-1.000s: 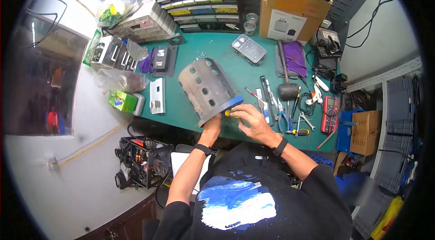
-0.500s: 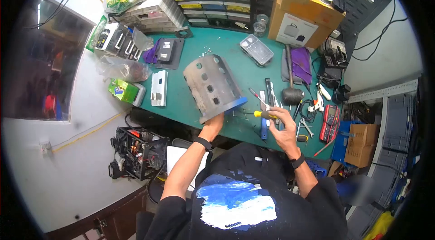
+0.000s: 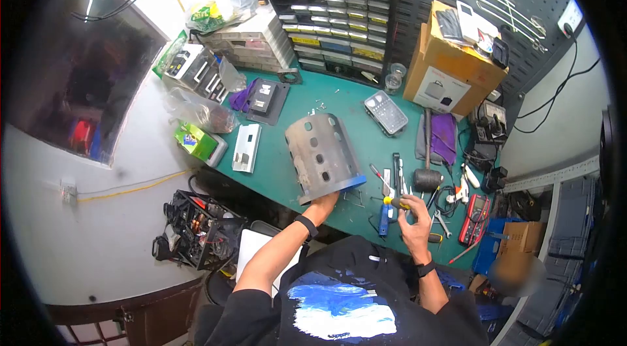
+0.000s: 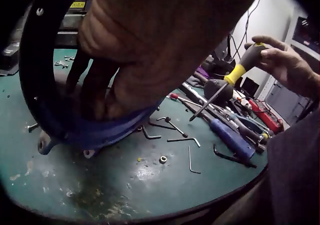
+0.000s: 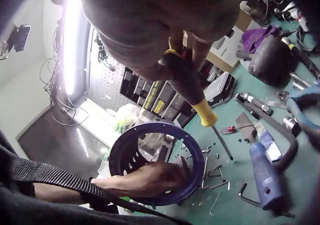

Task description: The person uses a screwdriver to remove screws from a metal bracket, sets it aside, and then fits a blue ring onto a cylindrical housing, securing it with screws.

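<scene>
A grey metal cylinder (image 3: 305,166) with rows of oval holes lies tilted on the green bench, its blue-rimmed end facing the person. My left hand (image 3: 324,207) reaches into that open end. In the left wrist view, the left hand's fingers (image 4: 97,92) point down past the blue ring (image 4: 95,135) to the inner wall; their tips are partly hidden. Right of the cylinder, my right hand (image 3: 415,223) grips a screwdriver (image 5: 202,110) by its black and yellow handle. Its shaft points down above the bench, clear of the cylinder in the right wrist view.
Several hex keys (image 4: 190,160) and a small nut (image 4: 163,159) lie near the rim. To the right are a blue-handled tool (image 5: 265,180), a rubber mallet (image 3: 428,180) and a red multimeter (image 3: 475,220). Behind stand a clear-lidded case (image 3: 386,113), drawer cabinet (image 3: 333,26) and cardboard box (image 3: 441,68).
My right hand has moved right, away from the cylinder's rim, carrying the screwdriver toward the tools. My left hand stays inside the cylinder. The head view has tilted up.
</scene>
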{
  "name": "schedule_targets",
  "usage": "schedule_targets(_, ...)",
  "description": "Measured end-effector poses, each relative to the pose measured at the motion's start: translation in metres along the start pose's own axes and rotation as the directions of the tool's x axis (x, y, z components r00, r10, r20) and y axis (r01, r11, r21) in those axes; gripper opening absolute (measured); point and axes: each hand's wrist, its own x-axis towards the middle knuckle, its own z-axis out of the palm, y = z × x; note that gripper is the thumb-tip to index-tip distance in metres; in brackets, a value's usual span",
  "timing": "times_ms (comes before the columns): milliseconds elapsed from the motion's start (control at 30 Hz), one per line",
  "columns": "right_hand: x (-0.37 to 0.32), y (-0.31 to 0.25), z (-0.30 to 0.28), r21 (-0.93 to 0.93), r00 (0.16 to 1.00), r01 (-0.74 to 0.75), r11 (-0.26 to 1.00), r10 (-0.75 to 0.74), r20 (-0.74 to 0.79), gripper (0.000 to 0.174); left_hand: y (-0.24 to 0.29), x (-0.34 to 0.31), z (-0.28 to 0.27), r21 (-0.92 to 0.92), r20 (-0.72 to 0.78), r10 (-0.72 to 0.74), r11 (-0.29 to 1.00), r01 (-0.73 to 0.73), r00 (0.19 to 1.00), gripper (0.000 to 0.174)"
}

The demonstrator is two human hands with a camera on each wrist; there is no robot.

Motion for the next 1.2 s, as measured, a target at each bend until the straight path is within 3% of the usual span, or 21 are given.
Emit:
schedule_targets(33,0.001,0.000,0.000,0.004,1.000,0.011,1.000,-0.011,0.003,0.028,-0.001,0.005,-0.005,-0.042,-0.017,-0.023,0.999,0.022,1.000,0.058)
schedule_targets(67,0.001,-0.001,0.000,0.002,1.000,0.019,1.000,-0.019,0.006,0.028,0.001,0.000,-0.013,0.139,-0.013,0.062,0.989,-0.059,0.998,0.054)
schedule_targets(100,0.001,-0.001,0.000,0.002,1.000,0.027,1.000,-0.027,0.010,0.028,0.000,0.000,-0.011,0.145,-0.017,0.055,0.988,-0.052,0.998,0.054)
schedule_targets(200,-0.001,0.000,0.002,0.014,0.999,0.038,0.999,-0.038,0.000,0.029,0.002,0.004,-0.012,-0.328,0.086,-0.171,0.926,0.190,0.982,0.043)
schedule_targets(233,0.000,0.002,0.004,0.020,0.999,0.037,0.999,-0.037,-0.008,0.028,0.002,0.004,-0.009,-0.317,0.074,-0.187,0.927,0.201,0.980,0.043)
schedule_targets(300,0.001,0.002,0.005,0.038,0.999,0.049,0.998,-0.049,0.000,0.028,0.002,0.003,-0.007,-0.329,-0.132,-0.196,0.933,0.143,0.972,0.042)
schedule_targets(333,0.001,0.002,0.005,0.033,0.999,0.035,0.999,-0.035,-0.002,0.028,0.004,0.004,-0.007,-0.540,-0.107,-0.281,0.822,0.182,0.954,0.044)
schedule_targets(367,0.002,0.001,0.005,0.026,1.000,0.020,0.999,-0.020,-0.006,0.028,0.004,0.004,-0.006,-0.533,-0.118,-0.296,0.824,0.191,0.948,0.044)
schedule_targets(733,0.000,0.000,0.005,-0.003,0.999,0.034,0.999,-0.034,0.008,0.028,0.004,0.004,0.000,-0.310,-0.070,-0.213,0.933,0.181,0.975,0.048)
schedule_targets(800,-0.005,0.007,0.005,0.005,1.000,-0.018,1.000,0.018,-0.013,0.028,0.006,0.003,-0.017,-0.107,-0.092,-0.136,0.986,0.126,0.986,0.048)
schedule_targets(833,-0.005,0.010,0.005,0.007,1.000,0.024,1.000,-0.023,-0.017,0.028,0.007,-0.001,-0.023,-0.122,-0.070,-0.124,0.986,0.115,0.990,0.048)
schedule_targets(900,-0.006,0.007,0.002,-0.002,1.000,0.019,1.000,-0.019,-0.022,0.029,0.006,-0.005,-0.033,-0.216,0.114,-0.066,0.972,0.090,0.991,0.045)
schedule_targets(933,-0.005,0.004,0.000,0.000,0.999,0.013,1.000,-0.013,-0.034,0.030,0.007,-0.009,-0.057,-0.343,0.358,0.033,0.934,0.098,0.933,0.045)
schedule_targets(967,-0.005,0.006,-0.002,0.024,0.999,0.012,1.000,-0.010,-0.049,0.030,0.011,-0.017,-0.068,-0.392,0.289,0.050,0.917,0.071,0.956,0.045)
schedule_targets(1067,-0.006,0.007,-0.009,0.049,0.994,-0.030,0.998,0.035,-0.102,0.030,0.033,-0.008,-0.081,-0.508,0.427,0.038,0.837,0.205,0.903,0.040)
schedule_targets(1133,-0.002,0.000,-0.015,0.066,0.991,-0.052,0.996,0.060,-0.123,0.031,0.049,-0.003,-0.077,-0.623,0.208,0.038,0.775,0.103,0.977,0.038)
schedule_targets(1200,-0.003,0.003,-0.020,0.094,0.987,-0.049,0.994,0.062,-0.146,0.032,0.061,0.008,-0.077,-0.670,0.237,0.042,0.731,0.132,0.971,0.036)
